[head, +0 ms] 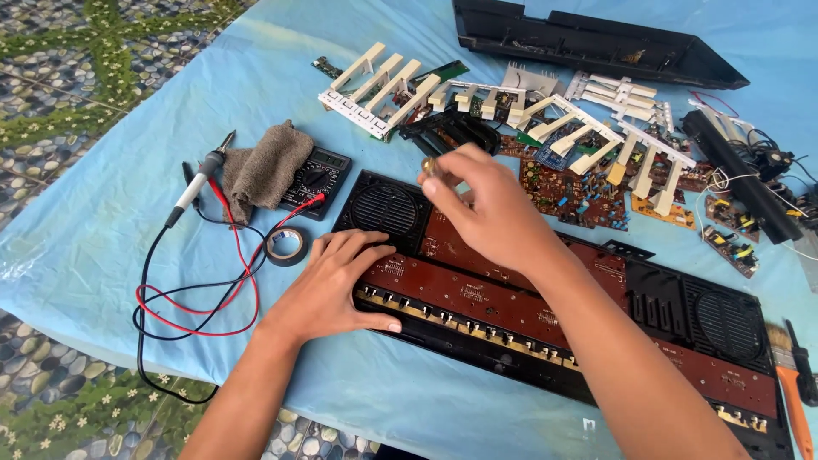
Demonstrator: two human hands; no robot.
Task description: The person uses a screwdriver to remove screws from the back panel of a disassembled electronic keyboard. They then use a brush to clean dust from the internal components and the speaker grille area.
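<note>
Blue cloth [102, 213] is crowding up: left hand [328, 285] is lying open, pressing the keyboard chassis [511, 315], right hand [486, 209] pinching a small brass part [429, 166] above the speaker [385, 209]. Dropped, it could vanish among loose boards [579, 192].

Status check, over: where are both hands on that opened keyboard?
Left hand flat on keyboard chassis. Right hand above it, pinching small brass-coloured part. Tape roll, meter leads beside left hand.

dark multimeter [317, 176] with small greenish screen [331, 160]
</note>
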